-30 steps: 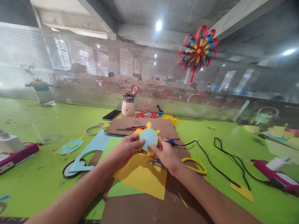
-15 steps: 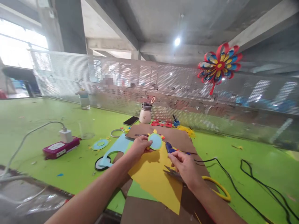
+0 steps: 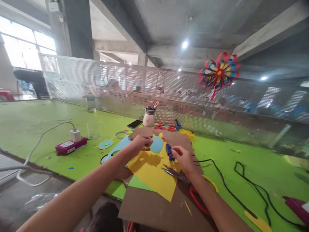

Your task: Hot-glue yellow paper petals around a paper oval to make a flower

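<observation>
My left hand (image 3: pixel 143 141) pinches the edge of a light blue paper disc (image 3: pixel 156 144) that has small yellow paper tabs along its far rim. To its right, my right hand (image 3: pixel 181 157) grips a blue glue gun (image 3: pixel 169 152), tilted with its narrow end downward and apart from the disc. Below both hands lies a sheet of yellow paper (image 3: pixel 152 175) over green paper (image 3: pixel 141 183) on brown cardboard (image 3: pixel 147 207). Scissors (image 3: pixel 177 175) with open blades rest under my right wrist, which hides part of them.
At left stand a purple power strip (image 3: pixel 71 146) with a white plug, and a clear cup (image 3: pixel 93 131). Behind the cardboard are a phone (image 3: pixel 135 123), a bottle (image 3: pixel 149 118) and red paper pieces (image 3: pixel 164 127). A black cord (image 3: pixel 223 175) runs right. A perforated screen (image 3: pixel 135 100) borders the table.
The glue gun has swung to point downward, and my right hand has turned with it. My left hand still holds the disc, now turned more face-on. The whole view has shifted slightly.
</observation>
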Demonstrator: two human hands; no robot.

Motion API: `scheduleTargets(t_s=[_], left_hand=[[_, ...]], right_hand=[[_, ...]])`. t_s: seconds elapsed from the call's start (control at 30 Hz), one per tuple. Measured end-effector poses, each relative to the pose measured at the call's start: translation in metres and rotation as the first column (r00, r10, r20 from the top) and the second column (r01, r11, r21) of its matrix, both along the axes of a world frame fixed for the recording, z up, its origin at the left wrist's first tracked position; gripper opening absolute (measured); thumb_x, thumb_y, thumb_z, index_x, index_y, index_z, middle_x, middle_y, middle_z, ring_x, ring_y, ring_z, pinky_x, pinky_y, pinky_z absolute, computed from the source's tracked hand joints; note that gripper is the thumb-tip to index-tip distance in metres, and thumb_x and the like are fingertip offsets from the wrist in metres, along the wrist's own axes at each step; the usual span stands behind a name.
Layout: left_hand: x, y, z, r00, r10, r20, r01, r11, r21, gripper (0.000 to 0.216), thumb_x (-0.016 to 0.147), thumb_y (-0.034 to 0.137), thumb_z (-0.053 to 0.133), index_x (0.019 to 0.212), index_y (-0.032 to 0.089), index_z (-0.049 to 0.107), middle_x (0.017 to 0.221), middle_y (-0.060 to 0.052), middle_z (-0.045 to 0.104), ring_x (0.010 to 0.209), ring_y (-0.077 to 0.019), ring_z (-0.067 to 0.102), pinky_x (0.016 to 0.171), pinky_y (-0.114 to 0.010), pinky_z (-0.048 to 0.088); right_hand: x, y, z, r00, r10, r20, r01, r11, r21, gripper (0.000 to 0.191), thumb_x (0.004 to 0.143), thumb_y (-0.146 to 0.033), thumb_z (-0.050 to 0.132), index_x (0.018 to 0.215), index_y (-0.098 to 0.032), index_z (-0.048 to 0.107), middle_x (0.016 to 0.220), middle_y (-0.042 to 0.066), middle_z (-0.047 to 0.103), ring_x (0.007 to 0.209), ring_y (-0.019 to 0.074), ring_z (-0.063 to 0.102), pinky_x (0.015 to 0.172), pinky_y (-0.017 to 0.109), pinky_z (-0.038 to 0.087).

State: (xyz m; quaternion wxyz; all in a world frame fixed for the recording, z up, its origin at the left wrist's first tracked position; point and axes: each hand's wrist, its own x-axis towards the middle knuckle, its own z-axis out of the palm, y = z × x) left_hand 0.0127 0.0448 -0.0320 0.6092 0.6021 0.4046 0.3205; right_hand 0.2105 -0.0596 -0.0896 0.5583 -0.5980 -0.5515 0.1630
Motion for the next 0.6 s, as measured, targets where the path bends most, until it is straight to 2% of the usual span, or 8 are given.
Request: scheduleTargets(t_s=[0.07, 0.13, 0.3, 0.37, 0.47, 0.6], left_hand=[[-0.008, 0.002, 0.01, 0.999, 0.024, -0.022, -0.023, 0.999, 0.044, 0.016, 0.071, 0.023, 0.071, 0.076, 0.01, 0.063, 0.068, -0.001, 0.06, 0.06, -0.0104, 0.054, 0.059, -0.025, 0.046], [-0.022, 0.003, 0.014, 0.999, 0.039, -0.033, -0.036, 0.997, 0.073, 0.019, 0.062, 0.024, 0.076, 0.065, 0.011, 0.062, 0.055, 0.003, 0.054, 0.052, -0.0082, 0.048, 0.054, -0.022, 0.042], [-0.068, -0.002, 0.004, 0.992, 0.043, -0.119, -0.033, 0.996, 0.08, 0.03, 0.051, 0.036, 0.079, 0.063, 0.012, 0.065, 0.059, 0.0, 0.058, 0.055, -0.0095, 0.05, 0.05, -0.021, 0.038], [-0.078, -0.003, -0.002, 0.984, 0.049, -0.174, -0.038, 0.997, 0.066, 0.034, 0.049, 0.04, 0.078, 0.061, 0.012, 0.064, 0.053, 0.001, 0.052, 0.047, -0.0085, 0.044, 0.044, -0.021, 0.033], [-0.079, 0.0, -0.009, 0.967, 0.059, -0.247, -0.042, 0.997, 0.072, 0.036, 0.05, 0.046, 0.074, 0.059, 0.013, 0.061, 0.048, 0.003, 0.046, 0.041, -0.0081, 0.037, 0.04, -0.022, 0.026], [-0.068, 0.011, -0.013, 0.929, 0.088, -0.36, -0.038, 0.989, 0.143, 0.038, 0.052, 0.044, 0.071, 0.042, 0.018, 0.045, 0.039, 0.005, 0.036, 0.037, -0.0076, 0.03, 0.04, -0.024, 0.021]], right_hand=[[0.004, 0.003, -0.001, 1.0, -0.011, -0.006, 0.011, 1.0, -0.005, 0.029, 0.076, -0.04, 0.056, 0.084, -0.014, 0.064, 0.073, 0.007, 0.067, 0.065, 0.0195, 0.061, 0.06, 0.03, 0.049], [0.006, 0.003, -0.001, 1.0, -0.013, -0.006, 0.013, 1.0, -0.014, 0.027, 0.076, -0.039, 0.055, 0.085, -0.014, 0.064, 0.075, 0.007, 0.068, 0.067, 0.0193, 0.062, 0.061, 0.03, 0.049], [-0.001, -0.003, 0.005, 0.999, 0.017, 0.037, -0.016, 0.999, -0.044, 0.024, 0.077, -0.034, 0.055, 0.086, -0.015, 0.065, 0.075, 0.006, 0.068, 0.067, 0.0191, 0.062, 0.063, 0.03, 0.049], [-0.005, -0.006, 0.006, 0.997, 0.036, 0.064, -0.032, 0.998, -0.06, 0.022, 0.077, -0.032, 0.055, 0.085, -0.015, 0.065, 0.076, 0.006, 0.068, 0.068, 0.0191, 0.062, 0.064, 0.03, 0.049], [-0.01, -0.008, 0.007, 0.993, 0.05, 0.102, -0.042, 0.996, -0.084, 0.018, 0.076, -0.029, 0.055, 0.082, -0.015, 0.066, 0.077, 0.007, 0.067, 0.069, 0.0193, 0.062, 0.066, 0.031, 0.049], [-0.009, -0.009, 0.007, 0.991, 0.038, 0.129, -0.024, 0.994, -0.111, 0.018, 0.077, -0.027, 0.054, 0.082, -0.015, 0.066, 0.08, 0.008, 0.066, 0.07, 0.0191, 0.062, 0.066, 0.031, 0.049]])
